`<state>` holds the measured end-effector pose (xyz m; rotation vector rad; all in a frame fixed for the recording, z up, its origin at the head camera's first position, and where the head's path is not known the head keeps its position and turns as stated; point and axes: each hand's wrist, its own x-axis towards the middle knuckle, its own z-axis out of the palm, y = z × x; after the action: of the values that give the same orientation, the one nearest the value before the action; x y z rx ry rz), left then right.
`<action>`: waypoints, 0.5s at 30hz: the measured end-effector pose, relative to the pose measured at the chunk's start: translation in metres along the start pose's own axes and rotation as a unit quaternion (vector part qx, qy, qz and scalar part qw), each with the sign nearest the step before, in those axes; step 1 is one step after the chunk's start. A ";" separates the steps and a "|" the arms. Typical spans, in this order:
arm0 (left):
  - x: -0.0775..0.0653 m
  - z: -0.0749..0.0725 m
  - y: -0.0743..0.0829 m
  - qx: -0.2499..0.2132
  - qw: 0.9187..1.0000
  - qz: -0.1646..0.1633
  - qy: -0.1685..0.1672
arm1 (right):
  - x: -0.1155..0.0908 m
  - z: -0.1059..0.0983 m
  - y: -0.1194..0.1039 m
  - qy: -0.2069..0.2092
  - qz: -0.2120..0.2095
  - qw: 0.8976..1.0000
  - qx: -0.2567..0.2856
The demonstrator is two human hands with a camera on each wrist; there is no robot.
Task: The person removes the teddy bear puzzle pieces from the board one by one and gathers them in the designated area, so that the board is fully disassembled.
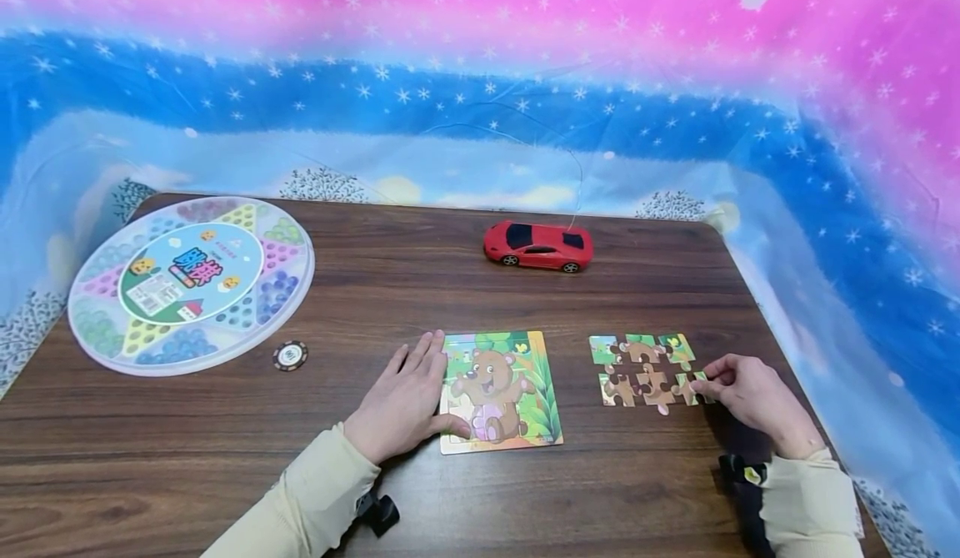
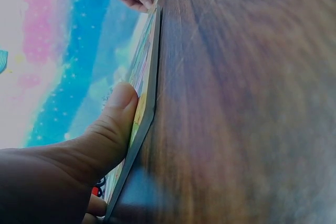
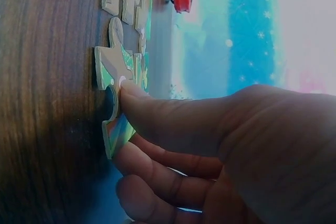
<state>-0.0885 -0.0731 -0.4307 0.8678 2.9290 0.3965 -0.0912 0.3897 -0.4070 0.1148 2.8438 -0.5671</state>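
Note:
My left hand (image 1: 401, 399) lies along the left edge of a square bear jigsaw board (image 1: 502, 387), fingers extended and the thumb resting on its lower left part. In the left wrist view the thumb touches the printed face of the board, whose thick edge shows low against the table. To the right, my right hand (image 1: 756, 399) pinches a jigsaw piece (image 3: 111, 64) between thumb and fingers at the lower right of a group of loose pieces (image 1: 641, 348). These stand in two rows, brown and green, with gaps between them.
A red toy car (image 1: 536, 247) stands near the back edge of the wooden table (image 1: 390, 266). At the left lies a round Chinese checkers set (image 1: 191, 284), with a black-and-white chip (image 1: 290, 355) beside it. A patterned cloth (image 1: 450, 74) hangs behind.

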 end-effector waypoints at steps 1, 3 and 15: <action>0.000 0.000 0.000 0.000 1.000 0.000 0.001 | 0.000 0.000 0.000 0.000 -0.001 1.000 -0.001; 0.000 0.000 0.000 0.000 1.000 0.001 0.003 | 0.000 0.001 0.000 0.000 -0.003 1.000 0.000; -0.001 0.001 0.000 -0.002 1.000 0.002 0.009 | 0.001 0.002 -0.003 -0.002 0.022 1.000 0.002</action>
<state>-0.0879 -0.0733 -0.4313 0.8741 2.9422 0.4120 -0.0919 0.3866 -0.4078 0.1756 2.8287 -0.5632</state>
